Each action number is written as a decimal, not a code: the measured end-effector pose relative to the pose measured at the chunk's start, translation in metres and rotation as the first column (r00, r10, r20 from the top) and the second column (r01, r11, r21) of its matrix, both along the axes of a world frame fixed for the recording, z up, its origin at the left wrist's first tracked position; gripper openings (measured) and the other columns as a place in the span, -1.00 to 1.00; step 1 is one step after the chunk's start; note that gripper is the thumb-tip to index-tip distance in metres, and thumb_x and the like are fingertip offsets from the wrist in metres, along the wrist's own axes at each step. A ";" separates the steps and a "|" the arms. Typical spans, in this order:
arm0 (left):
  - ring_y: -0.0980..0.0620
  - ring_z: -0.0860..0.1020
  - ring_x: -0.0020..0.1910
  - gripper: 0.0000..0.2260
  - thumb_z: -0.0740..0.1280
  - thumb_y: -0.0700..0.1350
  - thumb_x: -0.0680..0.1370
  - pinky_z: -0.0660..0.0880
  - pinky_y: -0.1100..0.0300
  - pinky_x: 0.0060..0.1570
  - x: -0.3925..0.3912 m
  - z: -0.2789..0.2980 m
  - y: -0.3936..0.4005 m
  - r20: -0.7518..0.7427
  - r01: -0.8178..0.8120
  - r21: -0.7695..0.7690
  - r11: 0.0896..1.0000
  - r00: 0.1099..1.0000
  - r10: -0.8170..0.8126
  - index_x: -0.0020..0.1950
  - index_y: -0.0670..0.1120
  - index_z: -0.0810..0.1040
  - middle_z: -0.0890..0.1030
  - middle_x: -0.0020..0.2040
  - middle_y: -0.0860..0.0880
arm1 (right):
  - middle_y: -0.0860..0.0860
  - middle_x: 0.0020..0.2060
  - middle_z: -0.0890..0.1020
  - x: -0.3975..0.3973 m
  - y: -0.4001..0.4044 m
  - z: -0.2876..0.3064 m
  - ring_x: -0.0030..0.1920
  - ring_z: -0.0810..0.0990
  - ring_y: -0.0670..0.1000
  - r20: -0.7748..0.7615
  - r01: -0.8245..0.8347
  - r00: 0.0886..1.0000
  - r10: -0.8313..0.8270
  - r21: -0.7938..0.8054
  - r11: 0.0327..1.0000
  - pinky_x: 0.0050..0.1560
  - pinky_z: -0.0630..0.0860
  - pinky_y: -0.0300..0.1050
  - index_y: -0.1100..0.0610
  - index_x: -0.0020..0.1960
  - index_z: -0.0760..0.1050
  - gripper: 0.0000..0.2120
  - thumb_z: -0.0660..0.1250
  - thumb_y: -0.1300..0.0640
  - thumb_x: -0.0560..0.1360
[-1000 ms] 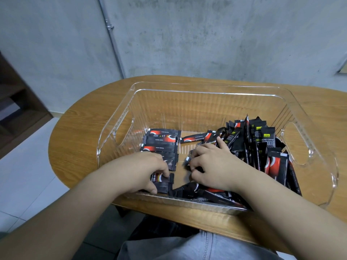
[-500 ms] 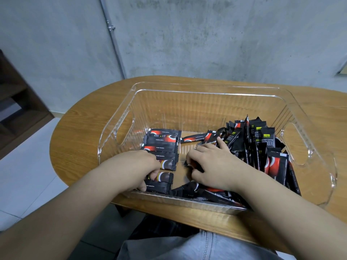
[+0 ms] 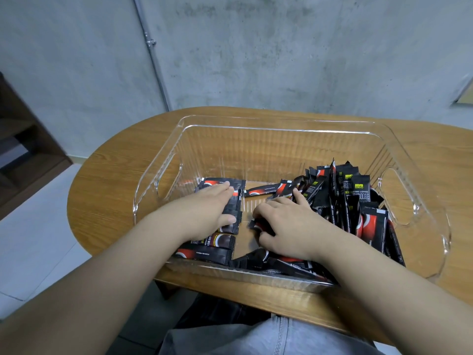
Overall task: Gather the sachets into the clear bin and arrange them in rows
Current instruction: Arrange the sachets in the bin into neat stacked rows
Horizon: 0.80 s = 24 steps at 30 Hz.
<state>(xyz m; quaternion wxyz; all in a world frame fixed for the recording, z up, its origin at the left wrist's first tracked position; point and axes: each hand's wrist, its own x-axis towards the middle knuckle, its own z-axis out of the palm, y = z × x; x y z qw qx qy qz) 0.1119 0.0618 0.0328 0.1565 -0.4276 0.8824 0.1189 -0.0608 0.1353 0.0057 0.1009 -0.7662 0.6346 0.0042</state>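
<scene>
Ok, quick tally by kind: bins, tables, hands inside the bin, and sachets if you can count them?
Clear plastic bin: 1
Oval wooden table: 1
Hands inside the bin: 2 (left hand, right hand)
Black-and-red sachets: too overlapped to count
Total counted: 4

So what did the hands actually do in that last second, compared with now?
The left hand let go of the sachets at the near end of the row of sachets and slid away from the person, now lying flat with straight fingers over the row's far part. The right hand stayed put, curled round a sachet. The clear bin and the loose pile of sachets look unchanged.
</scene>
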 end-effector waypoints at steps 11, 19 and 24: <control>0.10 -0.22 0.52 -0.40 -0.04 0.15 0.64 -0.08 0.02 0.51 0.003 -0.018 -0.001 0.118 -0.044 0.103 0.994 0.992 0.032 0.55 -0.06 -0.22 -0.28 0.53 0.07 | -0.05 0.24 0.48 0.000 0.000 0.001 0.36 0.29 0.03 0.009 -0.001 1.000 0.001 0.007 1.000 0.46 -0.16 0.26 0.01 0.27 0.37 -0.64 0.16 -0.07 0.51; 0.08 -0.26 0.51 -0.40 -0.06 0.15 0.64 -0.11 0.02 0.50 -0.005 -0.028 -0.011 0.094 -0.075 0.048 0.996 0.993 0.071 0.54 -0.07 -0.27 -0.31 0.53 0.03 | -0.05 0.22 0.48 0.000 0.001 0.000 0.35 0.29 0.03 -0.002 0.007 1.000 -0.007 0.004 1.000 0.46 -0.16 0.27 0.02 0.25 0.38 -0.65 0.15 -0.07 0.51; 0.07 -0.27 0.51 -0.40 -0.07 0.15 0.64 -0.12 0.02 0.48 -0.002 -0.027 -0.006 0.118 -0.066 0.066 0.996 0.991 0.058 0.54 -0.07 -0.29 -0.32 0.53 0.04 | -0.05 0.23 0.47 0.000 0.001 0.000 0.35 0.29 0.03 -0.006 0.006 1.000 -0.006 0.007 1.000 0.46 -0.15 0.27 0.03 0.25 0.38 -0.65 0.14 -0.06 0.52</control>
